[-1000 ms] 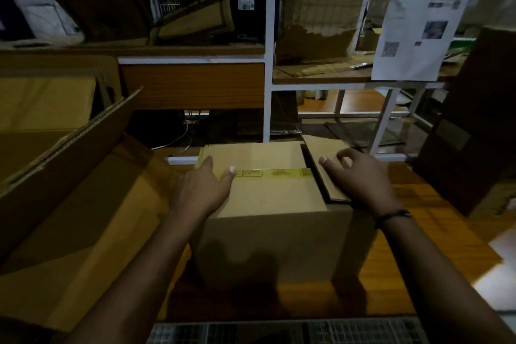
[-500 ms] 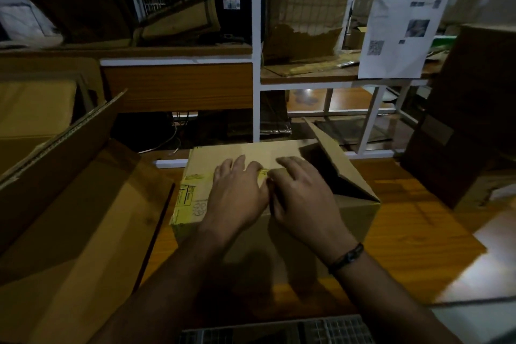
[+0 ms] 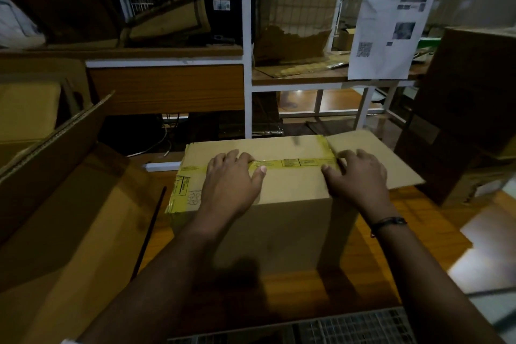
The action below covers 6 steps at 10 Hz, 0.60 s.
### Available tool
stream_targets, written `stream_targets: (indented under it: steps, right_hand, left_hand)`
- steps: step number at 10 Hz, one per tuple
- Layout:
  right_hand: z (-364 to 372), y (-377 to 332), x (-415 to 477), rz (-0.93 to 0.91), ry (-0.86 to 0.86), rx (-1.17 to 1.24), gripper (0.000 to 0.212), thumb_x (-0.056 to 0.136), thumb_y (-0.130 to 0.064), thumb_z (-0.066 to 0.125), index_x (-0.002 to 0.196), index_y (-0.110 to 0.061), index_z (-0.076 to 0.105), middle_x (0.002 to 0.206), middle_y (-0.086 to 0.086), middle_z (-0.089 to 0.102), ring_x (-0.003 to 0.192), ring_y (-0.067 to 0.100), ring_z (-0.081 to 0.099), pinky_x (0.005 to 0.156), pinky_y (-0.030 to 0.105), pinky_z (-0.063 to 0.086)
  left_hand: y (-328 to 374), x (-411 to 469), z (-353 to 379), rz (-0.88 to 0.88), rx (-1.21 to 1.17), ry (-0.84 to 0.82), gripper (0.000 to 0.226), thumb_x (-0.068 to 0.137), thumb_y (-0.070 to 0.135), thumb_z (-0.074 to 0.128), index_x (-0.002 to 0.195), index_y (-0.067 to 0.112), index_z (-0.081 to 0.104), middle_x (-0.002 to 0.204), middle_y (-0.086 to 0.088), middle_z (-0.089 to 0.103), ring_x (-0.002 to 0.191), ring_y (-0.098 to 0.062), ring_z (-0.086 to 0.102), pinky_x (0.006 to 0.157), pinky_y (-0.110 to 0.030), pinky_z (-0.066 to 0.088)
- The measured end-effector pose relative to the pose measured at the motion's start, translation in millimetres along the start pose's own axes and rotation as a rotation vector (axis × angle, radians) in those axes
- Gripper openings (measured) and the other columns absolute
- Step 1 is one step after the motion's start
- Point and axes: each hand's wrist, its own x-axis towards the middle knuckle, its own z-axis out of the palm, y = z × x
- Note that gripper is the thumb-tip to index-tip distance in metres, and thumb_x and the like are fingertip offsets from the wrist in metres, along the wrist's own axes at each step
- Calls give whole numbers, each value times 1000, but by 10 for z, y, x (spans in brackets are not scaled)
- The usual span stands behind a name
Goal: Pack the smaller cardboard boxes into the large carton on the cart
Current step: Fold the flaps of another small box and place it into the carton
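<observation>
Pressing left hand [image 3: 231,184] flat, fingers spread, on the box [image 3: 293,220] top by the tape [image 3: 296,162]; resting right hand [image 3: 360,179], fingers bent, gripping nothing, at the hinge of the splayed flap [image 3: 377,159]. Facing it on the tabletop [image 3: 391,254], long axis running left-right, carton [image 3: 69,218] gaping just left, nearer the left hand.

Dim, warm light reaches you from overhead, leaving the shelf bays [image 3: 83,8] murky. A soft shadow pools on the front of the cardboard box [image 3: 293,226]. A pale glare patch shines on the floor [image 3: 494,248] at your right. Wide-angle distortion bows the white shelf frame [image 3: 246,22] near the edges; blur softens the box's open flap [image 3: 374,153].
</observation>
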Motion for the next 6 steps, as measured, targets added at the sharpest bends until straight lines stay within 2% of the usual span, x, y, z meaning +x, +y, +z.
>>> stream_targets:
  steps: [1,2,3,4,5,6]
  right_hand:
    - [28,15,19,50,-27,101,64,97,-62,52,144,-19,51,133,12,60,123,32,54,105,50,45]
    - [48,14,12,94,-83,221,67,98,-62,52,148,-19,45,137,13,61,117,30,61,91,46,55]
    - [38,25,3,97,-126,334,66,98,-61,54,150,-24,41,137,9,62,109,27,65,82,41,58]
    - [35,51,-3,109,-141,403,66,97,-61,56,152,-27,40,140,8,60,109,25,65,87,45,60]
    - [41,71,0,85,-129,335,67,99,-63,51,153,-26,39,140,9,60,108,25,65,84,43,59]
    - [35,38,33,15,-63,183,64,102,-61,45,150,-20,43,131,12,64,102,25,64,76,39,57]
  left_hand:
    - [-2,39,22,0,-3,9,51,104,59,35,140,28,55,143,1,54,134,-22,43,114,-44,36]
    - [-17,56,40,4,-4,21,52,104,59,35,140,28,55,143,1,54,135,-22,43,114,-44,36]
    - [-23,74,57,6,1,27,52,104,59,35,140,28,54,144,0,53,136,-23,42,114,-44,36]
    - [-31,95,87,3,5,30,52,103,59,35,141,28,54,147,-1,52,137,-24,41,115,-45,35]
    - [-35,126,110,6,5,40,53,103,59,35,141,27,54,147,-1,51,138,-24,41,115,-45,34]
    - [-22,182,117,25,12,69,52,103,58,35,139,26,55,144,-2,54,133,-25,45,113,-45,35]
